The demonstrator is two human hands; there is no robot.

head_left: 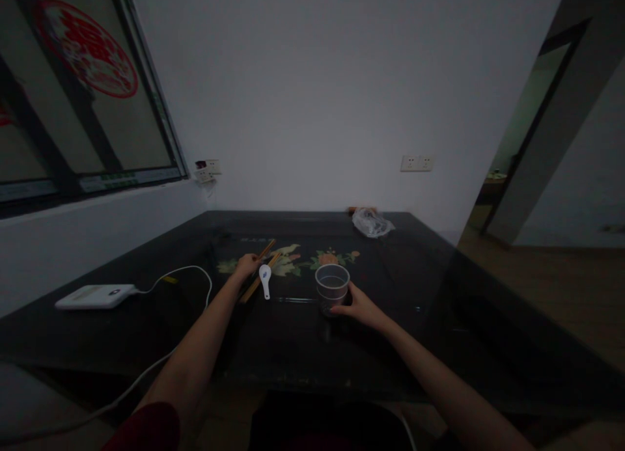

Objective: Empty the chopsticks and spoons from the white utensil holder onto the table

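Note:
On the dark table, my right hand [359, 306] is wrapped around the right side of a clear plastic cup [331, 296], which stands upright. My left hand [248, 265] has its fingers closed on wooden chopsticks [267, 248], whose ends stick out beyond the fingers. Just right of that hand, more wooden chopsticks [252, 289] lie slantwise on the table. A white soup spoon [265, 280] lies next to them, its bowl pointing away from me and partly over the chopsticks. Whether the cup holds anything is hard to tell in the dim light.
A white power bank [97, 297] with a white cable [208, 288] lies on the left of the table [390, 366]. At the far edge sits a crumpled clear plastic bag [372, 223]. Behind the table rises a white wall [312, 112] with sockets [416, 163].

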